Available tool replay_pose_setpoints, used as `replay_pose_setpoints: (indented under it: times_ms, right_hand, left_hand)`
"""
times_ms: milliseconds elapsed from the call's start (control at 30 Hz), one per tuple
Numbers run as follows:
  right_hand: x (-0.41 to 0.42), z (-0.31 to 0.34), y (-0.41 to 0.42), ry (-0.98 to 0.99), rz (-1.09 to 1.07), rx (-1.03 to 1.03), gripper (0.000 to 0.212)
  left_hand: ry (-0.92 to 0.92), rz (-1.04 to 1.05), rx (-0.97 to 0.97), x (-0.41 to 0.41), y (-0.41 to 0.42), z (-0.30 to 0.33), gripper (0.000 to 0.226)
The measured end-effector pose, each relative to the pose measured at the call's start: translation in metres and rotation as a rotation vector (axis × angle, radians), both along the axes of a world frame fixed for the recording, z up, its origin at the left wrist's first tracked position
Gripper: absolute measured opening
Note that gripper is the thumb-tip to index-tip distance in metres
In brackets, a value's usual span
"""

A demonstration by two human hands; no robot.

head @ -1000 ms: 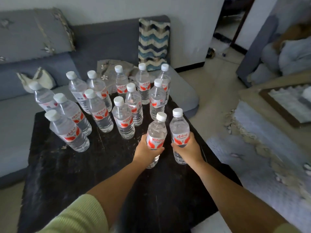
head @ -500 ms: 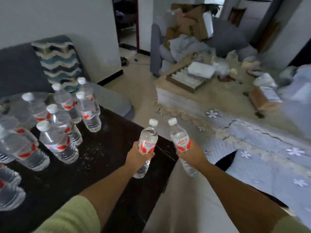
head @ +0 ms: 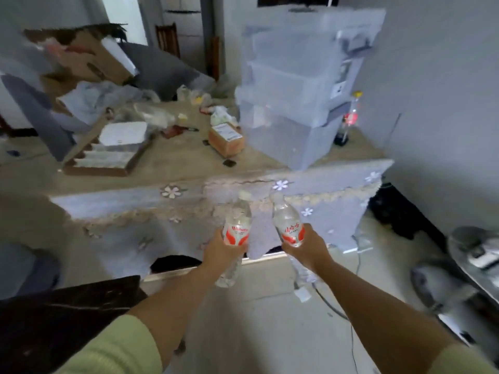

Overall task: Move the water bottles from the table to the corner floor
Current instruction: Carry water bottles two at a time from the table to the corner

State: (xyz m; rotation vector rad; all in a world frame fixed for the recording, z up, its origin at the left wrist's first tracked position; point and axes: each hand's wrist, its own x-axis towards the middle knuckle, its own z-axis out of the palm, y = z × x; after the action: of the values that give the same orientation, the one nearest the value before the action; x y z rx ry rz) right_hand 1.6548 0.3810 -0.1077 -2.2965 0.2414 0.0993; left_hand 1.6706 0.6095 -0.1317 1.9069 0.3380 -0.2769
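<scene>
Bottle bases (head: 226, 276) behind blurred hands (head: 224, 249)

Left bottle (head: 236, 233): clear plastic, white cap, red-and-white label; near upright, held off the floor in my left hand (head: 222, 253), fingers wrapped at label level.
Right bottle (head: 288, 224): same type; cap tilted toward the left bottle, gripped by my right hand (head: 307, 248).
Spacing: bottles side by side, apart.
</scene>
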Motion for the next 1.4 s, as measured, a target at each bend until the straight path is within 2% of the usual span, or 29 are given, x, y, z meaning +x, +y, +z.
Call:
replay_pose_setpoints:
  times_ms: [67,200,300,467,700,933,1033,1300,1400]
  right_hand:
    - [-0.005,0.006,-0.041,-0.006,-0.09,-0.002,0.058]
    - [-0.028,0.01,-0.116,-0.032,-0.298,0.012,0.056]
    - [-0.055,0.007,-0.169,-0.023,-0.47,0.046,0.059]
    - [-0.105,0.002,-0.227,-0.013,-0.743,0.057,0.064]
    - [-0.182,0.001,-0.278,0.021,-1.103,0.015,0.054]
    - [-0.263,0.005,-0.29,-0.067,-1.44,0.073,0.056]
    - [-0.307,0.002,-0.274,-0.108,-1.583,0.095,0.056]
    - [-0.435,0.002,-0.224,-0.207,-1.961,0.085,0.053]
    - [-0.48,0.0,-0.21,-0.197,-2.029,0.062,0.057]
  left_hand:
    - [-0.039,-0.092,0.015,0.015,-0.053,0.004,0.075]
    - [-0.076,-0.311,0.084,0.025,-0.144,0.019,0.054]
    - [-0.098,-0.47,0.086,0.026,-0.207,0.024,0.051]
    - [-0.144,-0.728,0.122,0.024,-0.296,0.028,0.053]
    - [-0.133,-1.113,0.082,-0.003,-0.406,0.028,0.049]
    - [-0.168,-1.411,0.106,-0.054,-0.495,0.029,0.056]
    - [-0.127,-1.578,0.13,-0.096,-0.519,0.022,0.049]
    - [-0.162,-1.97,0.056,-0.241,-0.537,0.019,0.055]
    - [-0.164,-2.104,0.034,-0.296,-0.54,0.02,0.06]
